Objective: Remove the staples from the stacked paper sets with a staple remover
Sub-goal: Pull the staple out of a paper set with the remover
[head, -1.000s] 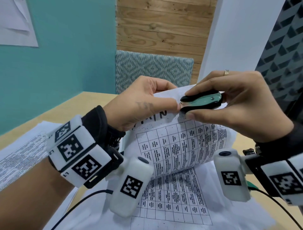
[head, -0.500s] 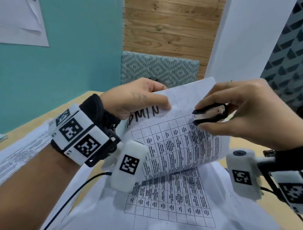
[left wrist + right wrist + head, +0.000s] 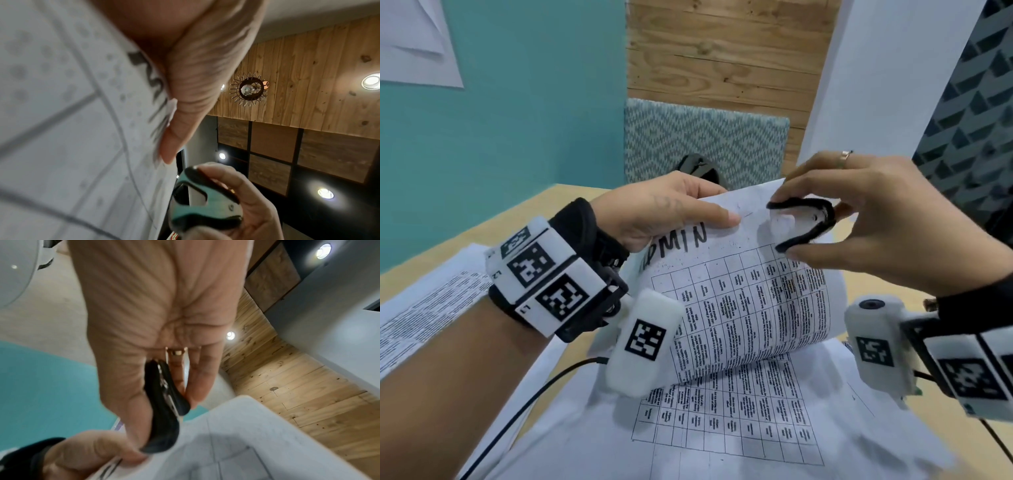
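The left hand (image 3: 664,209) pinched the paper (image 3: 743,301), the right hand (image 3: 887,226) held the remover (image 3: 804,222) with its claws apart, and a hard tug could rip the page.

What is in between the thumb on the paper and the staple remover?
In the head view, only a bare strip of the paper set lies between the left hand and the staple remover.
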Available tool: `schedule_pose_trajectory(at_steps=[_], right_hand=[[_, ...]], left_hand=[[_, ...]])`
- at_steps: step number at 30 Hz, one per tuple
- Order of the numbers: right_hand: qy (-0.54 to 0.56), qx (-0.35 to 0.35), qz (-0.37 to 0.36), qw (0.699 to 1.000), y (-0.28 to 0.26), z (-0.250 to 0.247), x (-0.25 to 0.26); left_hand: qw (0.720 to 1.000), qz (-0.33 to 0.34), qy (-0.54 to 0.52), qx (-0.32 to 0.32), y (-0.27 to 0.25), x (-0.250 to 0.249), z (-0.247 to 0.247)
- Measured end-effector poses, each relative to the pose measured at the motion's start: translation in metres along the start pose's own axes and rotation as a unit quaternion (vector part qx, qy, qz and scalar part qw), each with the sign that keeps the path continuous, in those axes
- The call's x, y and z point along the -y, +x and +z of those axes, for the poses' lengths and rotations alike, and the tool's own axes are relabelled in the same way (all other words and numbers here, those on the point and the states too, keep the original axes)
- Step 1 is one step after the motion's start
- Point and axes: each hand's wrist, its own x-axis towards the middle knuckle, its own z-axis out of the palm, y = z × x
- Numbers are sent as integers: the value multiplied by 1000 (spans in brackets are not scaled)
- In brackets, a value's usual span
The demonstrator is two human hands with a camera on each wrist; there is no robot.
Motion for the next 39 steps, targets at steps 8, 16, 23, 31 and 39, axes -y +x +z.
schedule_pose_trajectory(at_steps=[8,16,23,31,39], right_hand=[[-64,-67,-79,993,4,13,-1],[-64,-56,-111,990,4,12,0],[-63,-60,-121,989,4,12,2],[-88,-57,-126,986,3,8,5],[-86,-45,-115,989,2,6,4]], left_hand=[[1000,-13,-20,19,1,1,4],[1000,-12,-10,11,-2,1,3],[999,18,-19,44,0,1,3],[997,16,-40,58,0,-1,3],[996,-1,-53,66,-2,-3,2]])
